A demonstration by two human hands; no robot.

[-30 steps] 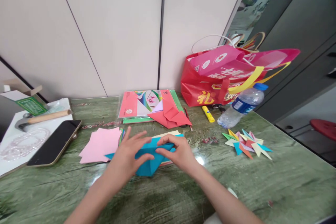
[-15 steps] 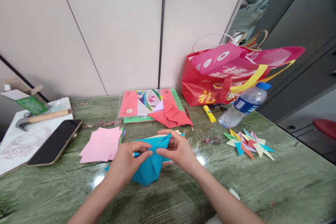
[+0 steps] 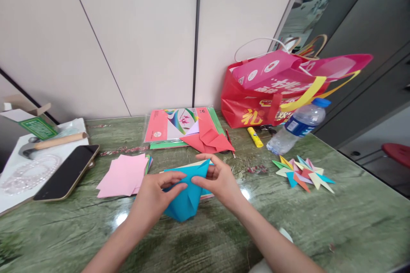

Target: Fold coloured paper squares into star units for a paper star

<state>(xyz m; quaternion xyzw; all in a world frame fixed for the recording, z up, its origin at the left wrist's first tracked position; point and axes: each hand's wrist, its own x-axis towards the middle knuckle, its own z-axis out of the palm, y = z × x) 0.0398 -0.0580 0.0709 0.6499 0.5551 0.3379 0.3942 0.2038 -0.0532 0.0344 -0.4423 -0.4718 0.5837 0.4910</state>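
Observation:
A partly folded sheet of blue origami paper (image 3: 184, 202) is held up off the table between both hands. My left hand (image 3: 160, 192) pinches its left side, thumb in front. With thumb and fingers closed, my right hand (image 3: 218, 179) grips the upper right, where a pointed corner sticks up. Creases run down the front of the sheet, and parts of it are hidden by my fingers. Behind it lie more paper sheets, mostly covered. To the left sits a stack of pink square paper (image 3: 124, 175).
Farther back are a paper pack (image 3: 176, 126), a red folded paper (image 3: 209, 136), a yellow glue stick (image 3: 255, 137), a bottle (image 3: 296, 126) and a red bag (image 3: 238, 102). Folded paper stars (image 3: 304, 175) lie right; a phone (image 3: 68, 172) and sickle-like tool (image 3: 54, 143) left.
The blue paper's lower edge has moved up slightly and its loose left part has drawn in behind my left hand. Both hands keep their grip, almost in place.

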